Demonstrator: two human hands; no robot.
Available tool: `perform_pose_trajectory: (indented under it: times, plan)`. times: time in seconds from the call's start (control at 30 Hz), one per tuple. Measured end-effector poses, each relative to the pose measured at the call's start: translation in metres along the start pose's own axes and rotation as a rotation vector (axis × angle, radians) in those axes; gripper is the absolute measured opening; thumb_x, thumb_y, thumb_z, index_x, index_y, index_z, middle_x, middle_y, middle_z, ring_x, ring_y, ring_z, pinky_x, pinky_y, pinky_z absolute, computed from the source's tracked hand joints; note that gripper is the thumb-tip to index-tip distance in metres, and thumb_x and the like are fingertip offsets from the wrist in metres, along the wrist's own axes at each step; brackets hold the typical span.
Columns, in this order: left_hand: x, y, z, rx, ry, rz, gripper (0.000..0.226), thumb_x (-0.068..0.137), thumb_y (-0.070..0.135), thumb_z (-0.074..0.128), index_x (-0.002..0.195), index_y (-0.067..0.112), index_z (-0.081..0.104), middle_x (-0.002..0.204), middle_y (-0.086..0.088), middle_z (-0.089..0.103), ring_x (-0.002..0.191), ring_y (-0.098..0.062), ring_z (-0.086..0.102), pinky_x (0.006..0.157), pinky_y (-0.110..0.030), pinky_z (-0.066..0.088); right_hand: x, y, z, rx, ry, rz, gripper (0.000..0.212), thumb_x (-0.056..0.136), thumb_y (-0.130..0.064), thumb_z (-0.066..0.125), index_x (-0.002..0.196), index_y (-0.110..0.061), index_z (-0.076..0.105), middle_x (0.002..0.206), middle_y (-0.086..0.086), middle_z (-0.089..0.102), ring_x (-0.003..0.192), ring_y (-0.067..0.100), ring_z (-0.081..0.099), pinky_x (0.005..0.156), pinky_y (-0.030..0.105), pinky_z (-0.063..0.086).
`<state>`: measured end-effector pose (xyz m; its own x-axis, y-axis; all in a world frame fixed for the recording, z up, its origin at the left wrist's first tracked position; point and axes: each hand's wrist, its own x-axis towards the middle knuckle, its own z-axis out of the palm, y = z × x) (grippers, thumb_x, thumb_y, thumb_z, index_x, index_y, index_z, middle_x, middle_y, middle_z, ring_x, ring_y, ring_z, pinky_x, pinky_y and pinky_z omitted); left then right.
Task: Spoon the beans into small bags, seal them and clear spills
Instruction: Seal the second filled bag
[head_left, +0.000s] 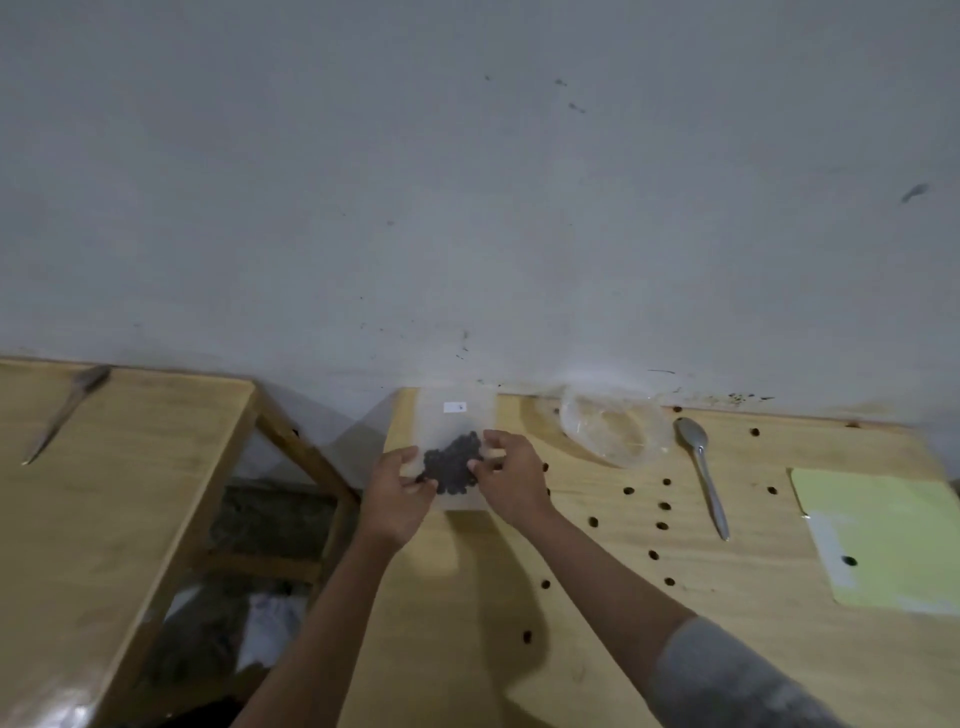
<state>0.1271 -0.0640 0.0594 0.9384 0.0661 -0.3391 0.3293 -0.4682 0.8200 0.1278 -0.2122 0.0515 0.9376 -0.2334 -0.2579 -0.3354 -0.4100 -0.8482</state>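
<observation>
Fingers (480, 465) of the right hand (506, 475) curl onto the right edge of a small clear bag (453, 415), while the left hand (397, 488) pinches its left edge, thumb in front and the other fingers behind. Between them the bag hangs just above the table (597, 649), at the centre of the frame, its white-labelled end tipped toward the wall (467, 182). A dark clump of beans (451, 464) sits inside it between the two hands. Holding both sides at once likely keeps the thin plastic taut and the beans bunched away from the opening, which would make it easier to press a seal shut; where the opening lies cannot be told for certain.

To the right of the bag lies an empty-looking clear plastic container (613, 434), near the wall, and just beyond it a metal spoon (702, 470) rests on the table, bowl toward the wall, set down within reach of the right hand. Loose beans (662, 526) are scattered over the wood between the right forearm and the spoon, well apart from one another; these are the spills not yet cleared. At the right edge lies a pale green sheet (893, 530) with one bean on its white strip. On a separate table (104, 493) at left lies a slim wooden utensil (67, 410).
</observation>
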Motion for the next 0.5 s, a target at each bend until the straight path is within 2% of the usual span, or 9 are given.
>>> perform_pose_trajectory:
  times: [0.1,0.2,0.33,0.43,0.5]
  plan:
    - [0.025,-0.005,-0.001,0.128,0.001,0.046,0.045,0.089,0.006,0.063,0.131,0.004,0.048,0.136,-0.012,0.043,0.105,-0.024,0.058,0.082,-0.022,0.047,0.023,-0.003,0.013,-0.161,-0.054,-0.004,0.041,0.085,-0.011,0.064,0.125,-0.009,0.055,0.122,0.009,0.047,0.109,0.023,0.053,0.094,0.025,0.042]
    - [0.036,-0.009,0.002,0.292,0.010,0.113,0.045,0.088,0.014,0.065,0.130,0.007,0.052,0.131,-0.011,0.048,0.111,-0.027,0.055,0.095,-0.034,0.047,0.036,0.003,0.021,-0.293,-0.105,-0.032,0.037,0.083,-0.009,0.059,0.120,-0.008,0.055,0.119,0.011,0.049,0.113,0.025,0.047,0.091,0.020,0.037]
    - [0.040,-0.012,0.004,0.392,0.018,0.129,0.043,0.088,0.022,0.063,0.129,0.014,0.054,0.130,-0.010,0.047,0.118,-0.032,0.046,0.097,-0.043,0.045,0.038,0.007,0.022,-0.297,-0.062,0.009,0.046,0.084,-0.015,0.063,0.128,-0.011,0.050,0.121,0.012,0.039,0.110,0.025,0.045,0.098,0.031,0.044]
    - [0.038,-0.013,0.006,0.410,0.050,0.126,0.044,0.088,0.022,0.063,0.130,0.014,0.053,0.138,-0.012,0.036,0.127,-0.033,0.032,0.098,-0.042,0.040,0.032,0.011,0.019,-0.267,-0.015,-0.031,0.046,0.086,-0.020,0.064,0.129,-0.013,0.052,0.119,0.011,0.041,0.107,0.024,0.048,0.097,0.032,0.045]
    - [0.031,-0.013,0.010,0.381,0.097,0.184,0.044,0.085,0.020,0.066,0.127,0.012,0.054,0.139,-0.015,0.034,0.127,-0.035,0.029,0.097,-0.044,0.040,0.022,0.017,0.013,-0.249,0.018,-0.084,0.043,0.087,-0.019,0.062,0.128,-0.010,0.053,0.118,0.012,0.045,0.107,0.025,0.050,0.096,0.035,0.046]
